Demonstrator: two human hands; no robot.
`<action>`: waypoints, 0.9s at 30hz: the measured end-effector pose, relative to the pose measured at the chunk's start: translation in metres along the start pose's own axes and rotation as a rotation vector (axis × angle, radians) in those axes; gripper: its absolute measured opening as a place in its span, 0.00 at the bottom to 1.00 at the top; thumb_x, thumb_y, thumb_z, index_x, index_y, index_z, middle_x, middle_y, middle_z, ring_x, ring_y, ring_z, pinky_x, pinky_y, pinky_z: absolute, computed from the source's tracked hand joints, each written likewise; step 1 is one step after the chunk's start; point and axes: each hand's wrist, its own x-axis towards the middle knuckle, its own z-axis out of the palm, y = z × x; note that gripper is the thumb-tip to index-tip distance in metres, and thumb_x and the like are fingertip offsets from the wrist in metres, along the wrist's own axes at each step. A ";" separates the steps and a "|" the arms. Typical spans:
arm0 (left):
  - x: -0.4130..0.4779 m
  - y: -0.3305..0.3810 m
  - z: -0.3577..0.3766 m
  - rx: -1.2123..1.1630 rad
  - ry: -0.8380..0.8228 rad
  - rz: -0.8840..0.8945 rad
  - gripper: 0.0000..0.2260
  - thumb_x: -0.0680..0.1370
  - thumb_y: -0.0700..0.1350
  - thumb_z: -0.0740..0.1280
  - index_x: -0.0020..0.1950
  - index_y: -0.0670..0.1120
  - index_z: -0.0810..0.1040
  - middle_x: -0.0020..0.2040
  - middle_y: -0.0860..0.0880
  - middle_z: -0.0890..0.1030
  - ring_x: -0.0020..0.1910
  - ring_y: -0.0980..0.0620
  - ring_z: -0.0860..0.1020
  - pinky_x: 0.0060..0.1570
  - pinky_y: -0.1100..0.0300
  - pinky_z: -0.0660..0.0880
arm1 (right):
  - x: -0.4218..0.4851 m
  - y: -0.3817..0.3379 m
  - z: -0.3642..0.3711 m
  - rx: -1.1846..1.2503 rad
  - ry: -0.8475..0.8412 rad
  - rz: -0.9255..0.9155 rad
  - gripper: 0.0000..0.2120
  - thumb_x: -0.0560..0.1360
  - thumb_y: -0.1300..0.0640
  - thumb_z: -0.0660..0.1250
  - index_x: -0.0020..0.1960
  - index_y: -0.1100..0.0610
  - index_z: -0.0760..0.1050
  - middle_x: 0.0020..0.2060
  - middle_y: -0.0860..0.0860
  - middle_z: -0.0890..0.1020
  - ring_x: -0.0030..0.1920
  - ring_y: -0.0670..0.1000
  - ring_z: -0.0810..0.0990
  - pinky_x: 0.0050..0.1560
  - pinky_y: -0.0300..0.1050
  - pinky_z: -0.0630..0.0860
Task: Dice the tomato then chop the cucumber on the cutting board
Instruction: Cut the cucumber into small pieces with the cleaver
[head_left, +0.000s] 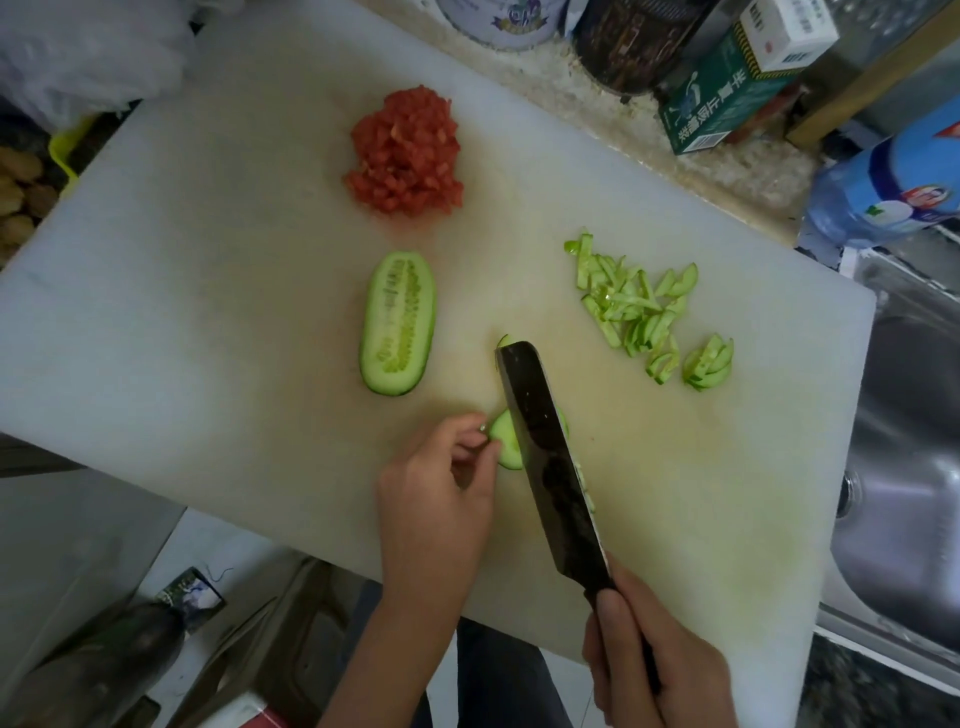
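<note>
Knife (550, 467) covers most of the cucumber piece (506, 444), cucumber half (397, 322) nearby.

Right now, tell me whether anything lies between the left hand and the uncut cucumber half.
Nothing visible does. Only bare cutting board separates the left hand, holding a cucumber piece, from the cucumber half, which lies cut face up. The knife sits on the hand's other side.

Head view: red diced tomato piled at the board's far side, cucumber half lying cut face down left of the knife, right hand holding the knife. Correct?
One slip: the green cucumber half lies cut face up, seeds showing, per the head view. The red diced tomato pile, the dark broad-bladed knife and the right hand holding it are as stated.
</note>
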 end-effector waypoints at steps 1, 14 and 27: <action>0.000 0.001 0.000 -0.001 -0.004 -0.001 0.10 0.71 0.38 0.76 0.51 0.45 0.83 0.39 0.55 0.81 0.40 0.60 0.79 0.42 0.76 0.73 | 0.000 0.000 -0.002 -0.009 0.004 -0.007 0.16 0.76 0.34 0.54 0.60 0.34 0.73 0.31 0.42 0.80 0.27 0.43 0.80 0.28 0.34 0.76; -0.001 0.007 0.002 0.093 -0.066 -0.010 0.06 0.73 0.41 0.75 0.49 0.47 0.83 0.40 0.55 0.81 0.37 0.62 0.77 0.41 0.74 0.72 | -0.004 -0.004 -0.006 -0.085 0.010 -0.040 0.16 0.78 0.36 0.51 0.61 0.33 0.72 0.33 0.41 0.78 0.28 0.41 0.78 0.29 0.31 0.74; 0.000 0.007 0.006 0.109 -0.051 -0.054 0.05 0.72 0.40 0.75 0.46 0.47 0.83 0.39 0.55 0.80 0.36 0.62 0.75 0.41 0.77 0.68 | -0.002 0.002 -0.008 -0.229 -0.019 -0.227 0.16 0.81 0.43 0.51 0.67 0.30 0.64 0.32 0.45 0.78 0.29 0.42 0.74 0.31 0.30 0.72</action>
